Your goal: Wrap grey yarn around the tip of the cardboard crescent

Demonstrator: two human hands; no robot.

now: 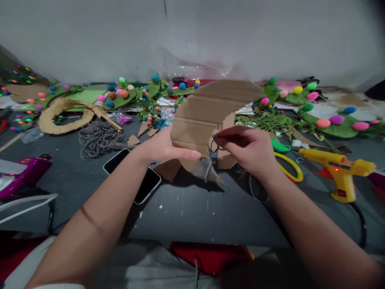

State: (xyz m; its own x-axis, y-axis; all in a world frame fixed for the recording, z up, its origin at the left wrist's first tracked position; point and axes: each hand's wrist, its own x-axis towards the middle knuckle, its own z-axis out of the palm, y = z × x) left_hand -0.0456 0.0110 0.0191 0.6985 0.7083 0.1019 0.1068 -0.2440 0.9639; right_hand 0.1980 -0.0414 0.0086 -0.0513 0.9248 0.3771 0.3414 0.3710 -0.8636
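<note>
"Left forearm [99, 216] and right forearm [313, 224], bare, reach in from the lower corners, closest to the lens. Hands?"

"Left hand [164, 148], just left of centre: holding a curved cardboard piece [198, 120], thumb across the front face near its lower edge, other fingers hidden behind. Right hand [252, 148], just right of centre: thumb and forefinger in a narrow pinch on a thin grey cord [211, 145]."

"Where's the cardboard, and how does it lie?"

"Middle of the frame, held above the dark table [180, 216]. Long axis bends like a crescent: from lower centre, up the left side, over to the upper right. Bulge faces upper left, hollow faces lower right. Broad bare end points upper right."

"Other end?"

"Bound in a grey wrap [203, 170], narrowing to a tip aimed lower right. Cord runs from the pinch down across it."

"Neighbours?"

"Phone [148, 186] left of centre, partly hidden by the left forearm. Cord bundle [99, 140] at mid left, wrapped ring [45, 116] up-left of it. Yellow glue gun [344, 176] at right, red light [336, 169] showing, nozzle leftward."
</note>
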